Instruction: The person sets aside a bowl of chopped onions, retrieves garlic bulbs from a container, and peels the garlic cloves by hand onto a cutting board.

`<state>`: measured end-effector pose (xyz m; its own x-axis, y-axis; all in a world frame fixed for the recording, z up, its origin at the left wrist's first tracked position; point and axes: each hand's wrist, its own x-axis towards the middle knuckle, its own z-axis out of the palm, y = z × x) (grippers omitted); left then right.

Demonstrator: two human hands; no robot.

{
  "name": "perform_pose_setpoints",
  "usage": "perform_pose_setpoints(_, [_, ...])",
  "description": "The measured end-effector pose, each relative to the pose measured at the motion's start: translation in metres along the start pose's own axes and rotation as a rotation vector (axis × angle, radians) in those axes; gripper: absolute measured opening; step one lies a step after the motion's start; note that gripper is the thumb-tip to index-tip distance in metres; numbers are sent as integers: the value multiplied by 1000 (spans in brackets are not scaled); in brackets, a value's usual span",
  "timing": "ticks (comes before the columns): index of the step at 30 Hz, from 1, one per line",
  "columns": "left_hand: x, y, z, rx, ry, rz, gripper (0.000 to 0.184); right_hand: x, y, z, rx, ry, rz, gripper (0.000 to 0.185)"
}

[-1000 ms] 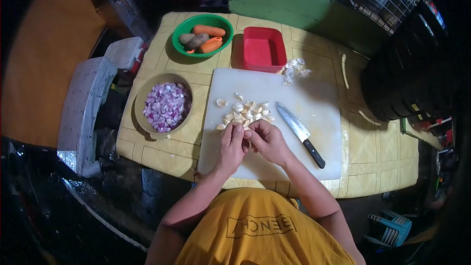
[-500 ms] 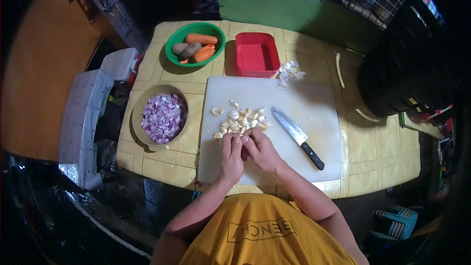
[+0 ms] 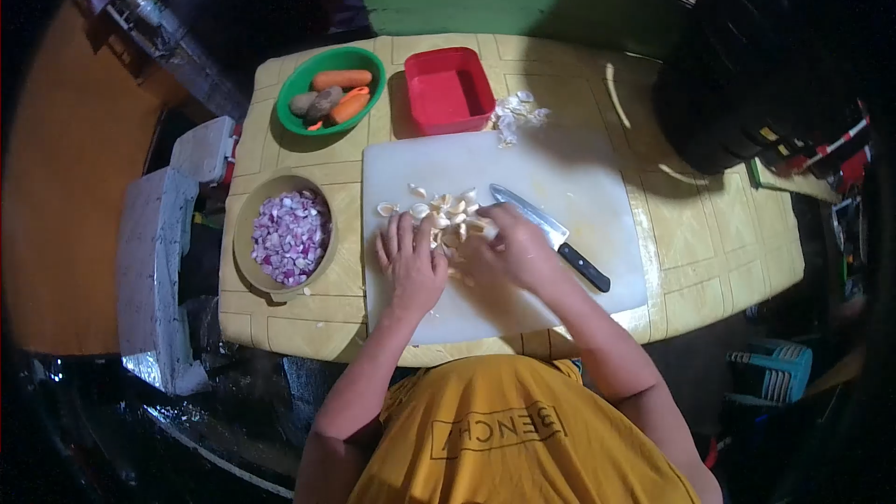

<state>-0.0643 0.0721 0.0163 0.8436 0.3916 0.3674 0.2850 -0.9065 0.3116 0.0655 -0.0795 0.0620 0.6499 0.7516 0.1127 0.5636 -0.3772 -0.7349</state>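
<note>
Garlic cloves (image 3: 442, 212) lie in a loose cluster on the white cutting board (image 3: 597, 177). My left hand (image 3: 413, 266) rests at the cluster's near left side, palm down with fingers spread. At the right side of the cloves is my right hand (image 3: 521, 247), bent at the fingers and smeared by motion; whether it holds anything is unclear. Just right of that hand lies a kitchen knife (image 3: 585, 268), its black handle toward me and its blade pointing away to the left. Some cloves are partly covered by my hands.
Chopped red onion (image 3: 291, 235) fills a tan bowl (image 3: 245, 257) on the left. Carrots (image 3: 341, 79) and brownish roots share a green basin (image 3: 285, 121). Beside a red container (image 3: 448, 89) lie papery garlic skins (image 3: 516, 114). A large black container (image 3: 719, 75) stands right.
My hands, together over the near cloves before, have separated: the left moved left and flattened, the right moved right toward the knife. The view has shifted slightly.
</note>
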Motion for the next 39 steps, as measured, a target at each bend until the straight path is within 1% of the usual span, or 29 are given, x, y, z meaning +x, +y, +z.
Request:
perform_pose_setpoints(1, [-1,2,-1,8,0,-15,51,-7,17,-14,-94,67,39,38])
perform_pose_setpoints(2, [1,8,-6,-2,-7,-7,51,-18,35,-29,-188,129,78,42])
perform_pose_setpoints(4, [9,26,-13,-52,-188,227,61,-43,60,-53,-450,207,77,50])
perform_pose_setpoints(5, [14,31,-6,-27,-160,273,68,-55,67,-55,-455,194,92,50])
perform_pose_setpoints(7, [32,23,13,-12,-160,268,69,-78,78,-53,-492,204,94,62])
perform_pose_setpoints(8, [31,22,21,13,-148,266,70,-86,80,-49,-494,195,134,62])
perform_pose_setpoints(10, [24,24,19,-12,-191,278,69,-89,82,-43,-581,177,91,67])
perform_pose_setpoints(11, [24,24,17,-11,-195,268,68,-90,82,-44,-589,187,127,67])
perform_pose_setpoints(14, [13,24,13,-27,-213,296,67,-97,73,-43,-544,162,146,66])
perform_pose_setpoints(16, [6,22,14,-30,-179,331,65,-102,72,-43,-504,128,158,63])
perform_pose_setpoints(18, [2,20,15,15,-163,303,63,-109,71,-40,-499,172,170,61])
perform_pose_setpoints(19, [0,19,15,-9,-131,321,59,-111,70,-38,-504,194,171,61])
perform_pose_setpoints(20, [-1,18,17,0,-141,333,59,-113,70,-34,-502,207,161,61])
perform_pose_setpoints(22, [-3,11,14,-1,52,447,49,-115,65,-35,-469,186,148,60])
perform_pose_setpoints(23, [-7,6,12,25,63,434,49,-118,65,-38,-403,203,142,60])
perform_pose_setpoints(24, [-8,2,13,-34,85,440,42,-115,68,-45,-344,222,123,59])
perform_pose_setpoints(25, [-4,-3,12,-90,119,448,37,-120,74,-42,-375,295,90,54])
perform_pose_setpoints(26, [0,-11,8,-59,167,432,37,-124,71,-47,-361,275,119,49])
perform_pose_setpoints(28, [-4,-22,0,-211,37,312,29,-134,59,-56,-373,246,170,39])
perform_pose_setpoints(29, [-8,-20,-9,-164,45,387,24,-140,54,-59,-399,232,199,34])
perform_pose_setpoints(30, [-10,-20,-10,-155,63,367,24,-143,58,-60,-402,222,173,34])
perform_pose_setpoints(32, [-15,-21,-9,33,216,378,22,-148,67,-61,-325,226,180,29])
perform_pose_setpoints(33, [-17,-14,-16,40,218,370,22,-150,65,-62,-356,241,157,27])
perform_pose_setpoints(35, [-24,6,-32,11,49,422,17,-154,68,-62,-334,279,143,28])
perform_pose_setpoints(36, [-31,9,-26,0,36,432,17,-160,70,-64,-322,324,142,29])
perform_pose_setpoints(38, [-46,16,-11,10,-104,521,13,-170,75,-67,-315,363,182,29])
perform_pose_setpoints(39, [-47,19,-9,19,-104,600,9,-176,80,-73,-300,395,190,29])
